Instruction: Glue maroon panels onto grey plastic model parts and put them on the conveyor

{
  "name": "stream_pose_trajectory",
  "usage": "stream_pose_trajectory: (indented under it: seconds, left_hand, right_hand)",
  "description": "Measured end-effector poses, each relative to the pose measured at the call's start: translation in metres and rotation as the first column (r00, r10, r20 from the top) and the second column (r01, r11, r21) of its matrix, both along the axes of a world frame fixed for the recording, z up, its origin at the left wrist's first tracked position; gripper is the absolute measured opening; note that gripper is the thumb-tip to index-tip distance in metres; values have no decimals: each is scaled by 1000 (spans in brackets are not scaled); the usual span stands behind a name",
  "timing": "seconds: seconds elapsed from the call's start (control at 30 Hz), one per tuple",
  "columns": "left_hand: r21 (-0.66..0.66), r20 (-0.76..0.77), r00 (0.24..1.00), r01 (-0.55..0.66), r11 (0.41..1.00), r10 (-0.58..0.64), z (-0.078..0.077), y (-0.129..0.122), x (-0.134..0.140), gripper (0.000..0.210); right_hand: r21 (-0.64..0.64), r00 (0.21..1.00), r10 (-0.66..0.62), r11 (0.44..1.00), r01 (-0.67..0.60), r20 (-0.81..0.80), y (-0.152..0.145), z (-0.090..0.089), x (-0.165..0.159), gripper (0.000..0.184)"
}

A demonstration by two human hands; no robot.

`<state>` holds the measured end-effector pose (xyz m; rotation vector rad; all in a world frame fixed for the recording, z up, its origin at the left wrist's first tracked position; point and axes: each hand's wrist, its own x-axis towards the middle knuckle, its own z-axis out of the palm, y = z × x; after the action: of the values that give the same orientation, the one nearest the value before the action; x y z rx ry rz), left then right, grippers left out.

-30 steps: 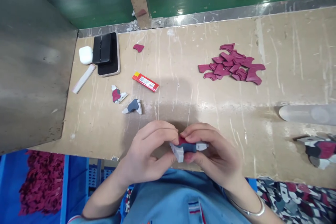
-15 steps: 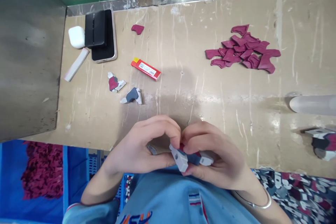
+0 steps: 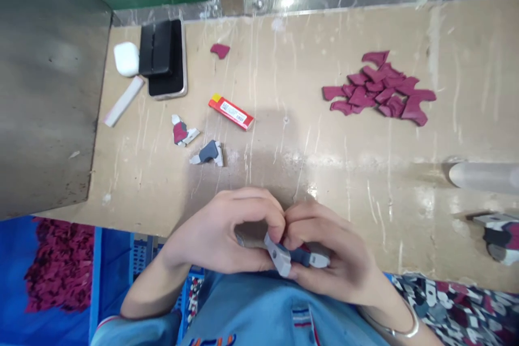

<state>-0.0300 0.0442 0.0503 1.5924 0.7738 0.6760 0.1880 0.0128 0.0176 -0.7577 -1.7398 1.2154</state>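
Note:
My left hand (image 3: 239, 232) pinches the light grey end of a small moulded plastic part (image 3: 299, 255), grey and dark blue, in front of my shirt. My right hand (image 3: 330, 248) is closed round the part's other side, its fingertips meeting the left ones. The fingers hide much of the part. A greyish bit also shows inside the left hand's curl; I cannot tell what it is. On the table beyond lie a similar grey and blue part (image 3: 209, 152) and one with a maroon inlay (image 3: 180, 132).
Maroon pieces (image 3: 379, 89) lie piled at right; a single one (image 3: 220, 51) lies farther left. A red box (image 3: 231, 112), phone (image 3: 184, 75), black case (image 3: 156, 48) and white case (image 3: 126, 59) are on the table. A pale cylinder (image 3: 482, 175) juts in right. Blue bin (image 3: 95, 281) stands lower left.
The view has shifted slightly. Both hands keep the part, and less maroon shows between the fingers. On the green surface, one part has moved left and another has appeared at the top right.

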Motion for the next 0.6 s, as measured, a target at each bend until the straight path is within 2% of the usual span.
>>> stream_pose_trajectory:
  seconds: [0.17,0.27,0.3,0.33,0.37,0.4,0.43,0.5,0.57,0.6]
  left_hand:
    - [48,-169,984,66,997,-57,17,7,-5,27]
    - [252,-214,976,98,963,-43,27,33,-19,29]
    - [350,-231,973,59,935,25,29,50,-28,28]
    - [458,-230,962,-29,888,150,30,72,-38,27]
    - [544,-278,907,-122,830,316,31,99,-50,27]
    - [627,-309,803,-232,744,510,30,129,-63,33]
    - [661,-307,738,-288,692,601,28,162,-75,36]
    - [713,-309,598,-369,596,739,23,227,-98,33]
    - [716,-340,566,-362,597,751,15,281,-114,34]
    - [713,-356,574,-343,612,737,11,301,-119,35]
  right_hand:
    - [32,989,-148,988,148,-6,-6,1,-2,18]
    - [103,968,-251,963,250,-4,-4,2,5,15]
    - [134,956,-295,947,293,-5,-3,3,8,14]
    - [160,940,-342,927,338,-1,-1,2,12,13]
    - [180,920,-393,905,385,10,0,2,17,11]
    - [195,897,-441,883,428,25,1,1,22,9]
    - [209,874,-483,861,465,45,1,-1,27,7]
    - [235,832,-550,820,521,75,0,-5,37,7]
    - [269,797,-598,784,560,84,-3,-8,47,8]
    - [283,785,-613,771,570,91,-6,-10,51,8]
